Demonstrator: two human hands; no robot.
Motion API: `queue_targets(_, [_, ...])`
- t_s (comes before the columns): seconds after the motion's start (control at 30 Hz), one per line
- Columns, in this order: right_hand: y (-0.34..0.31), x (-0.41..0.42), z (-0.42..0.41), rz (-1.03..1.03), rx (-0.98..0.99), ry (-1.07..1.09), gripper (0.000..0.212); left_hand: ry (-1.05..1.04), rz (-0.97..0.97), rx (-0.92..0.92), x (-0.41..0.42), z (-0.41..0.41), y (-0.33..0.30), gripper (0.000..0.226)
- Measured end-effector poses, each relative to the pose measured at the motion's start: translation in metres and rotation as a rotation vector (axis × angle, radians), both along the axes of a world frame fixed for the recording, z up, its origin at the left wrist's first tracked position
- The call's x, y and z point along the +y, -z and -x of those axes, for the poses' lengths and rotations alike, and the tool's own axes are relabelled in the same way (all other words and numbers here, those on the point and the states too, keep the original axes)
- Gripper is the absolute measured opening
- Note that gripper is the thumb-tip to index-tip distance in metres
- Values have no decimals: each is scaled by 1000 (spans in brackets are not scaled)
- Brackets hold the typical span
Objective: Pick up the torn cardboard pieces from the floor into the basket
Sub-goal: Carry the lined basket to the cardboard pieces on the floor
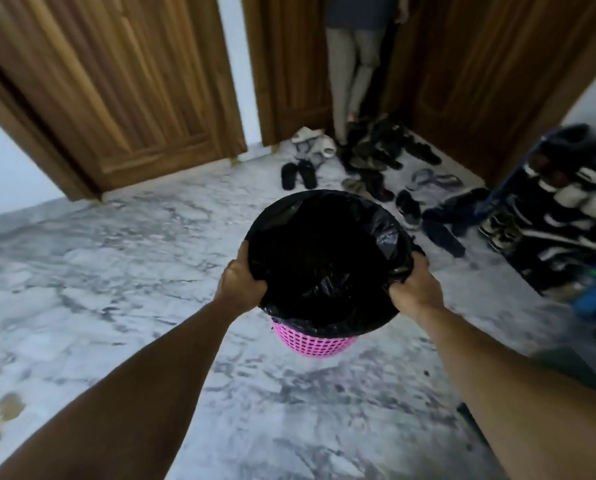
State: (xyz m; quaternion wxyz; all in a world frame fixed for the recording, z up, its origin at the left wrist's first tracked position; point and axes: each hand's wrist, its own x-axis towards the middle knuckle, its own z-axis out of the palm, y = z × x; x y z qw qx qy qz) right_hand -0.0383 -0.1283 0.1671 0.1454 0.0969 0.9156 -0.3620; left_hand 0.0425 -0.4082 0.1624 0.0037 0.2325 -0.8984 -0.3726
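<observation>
Left hand point(243, 284), right hand point(415, 287) grip rim of pink perforated plastic basket point(313, 342) with black liner. Step: carrying basket. No cardboard in view; next, locate pieces.

Both hands, left hand point(243, 282) and right hand point(416, 284), grip the rim of a pink basket point(312, 342) lined with a black bag point(324, 258) above the marble floor point(116, 271).
</observation>
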Motion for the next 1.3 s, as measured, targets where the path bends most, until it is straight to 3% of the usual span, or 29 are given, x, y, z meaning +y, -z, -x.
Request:
queue_targets(0.27, [-62, -242, -7, -19, 93, -314, 64, -308, -4, 72, -207, -91, -50, 96])
queue_targets(0.4, [-75, -361, -24, -17, 119, -467, 62, -470, -18, 60, -301, -143, -66, 87])
queue_targets(0.7, [-84, -578, -70, -1, 74, -743, 71, -898, -196, 104, -450, -247, -87, 86])
queue_targets(0.77, [-83, -625, -78, 9, 75, -824, 71, -1012, -267, 126, -476, -266, -88, 86])
queue_targets(0.9, [-76, -717, -96, -7, 128, -1080, 51, -1208, -310, 166, -515, -307, -88, 47])
queue_targets(1.07, [-67, -814, -127, 49, 53, -1286, 28, -1388, -349, 308, -539, -347, -89, 44])
queue_targets(1.17, [-58, -869, -166, 19, 56, -1441, 62, -1557, -212, 266, -547, -384, -80, 40])
queue_targets(1.3, [-62, -914, -235, 0, 92, -1578, 64, -1728, -159, 214, -546, -435, -67, 28])
